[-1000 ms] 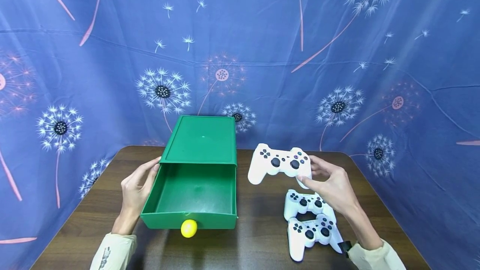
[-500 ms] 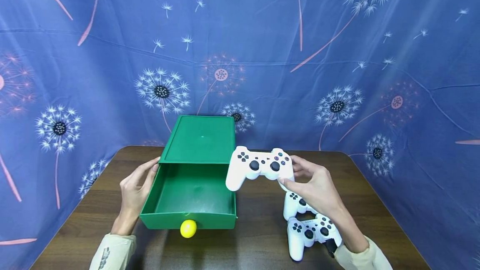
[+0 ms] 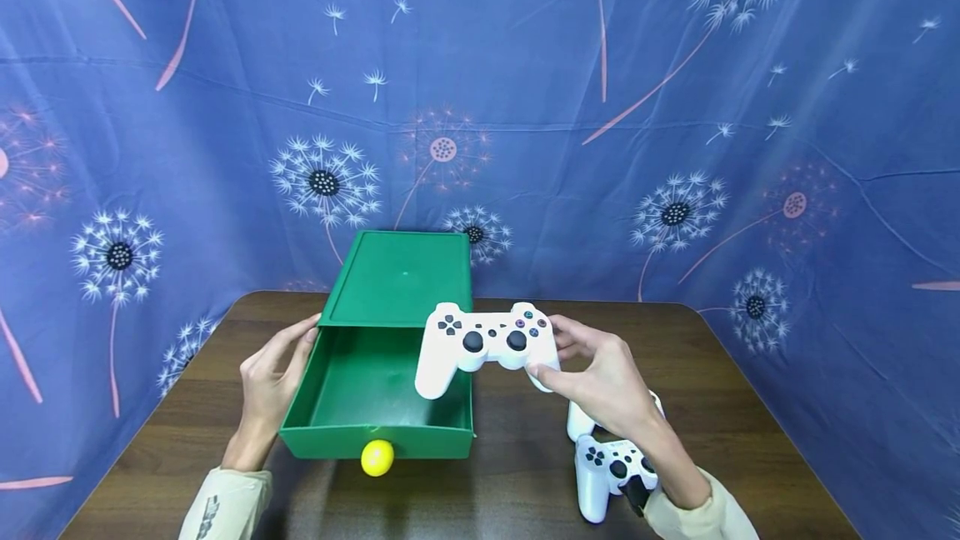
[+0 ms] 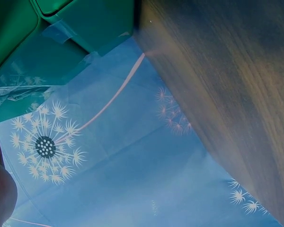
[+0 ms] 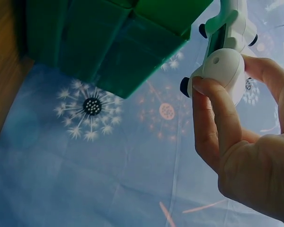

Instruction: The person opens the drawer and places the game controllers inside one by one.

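A white game controller [image 3: 491, 346] is pinched at its right grip between the thumb and fingers of my right hand [image 3: 600, 377]. Its face with the sticks and buttons is turned toward the head camera, and it overlaps the right part of a pulled-out green drawer [image 3: 427, 442]. The right wrist view shows the controller [image 5: 226, 68] edge-on beside the green box. My left hand [image 3: 268, 390] rests its extended fingertips on the left side of the green box [image 3: 405, 277], near where the drawer comes out. The drawer's visible inside is bare, and a yellow ball knob [image 3: 377, 457] sits on its front.
Two more white controllers lie on the wooden table [image 3: 517, 482] at the right. My right forearm partly covers the front controller [image 3: 594, 482] and most of the rear controller [image 3: 579, 422]. A blue dandelion-print cloth [image 3: 525, 190] hangs behind and beside the table.
My right hand has carried the controller leftward and slightly down, from right of the box to over the drawer's right side. The left hand and box have stayed in place.
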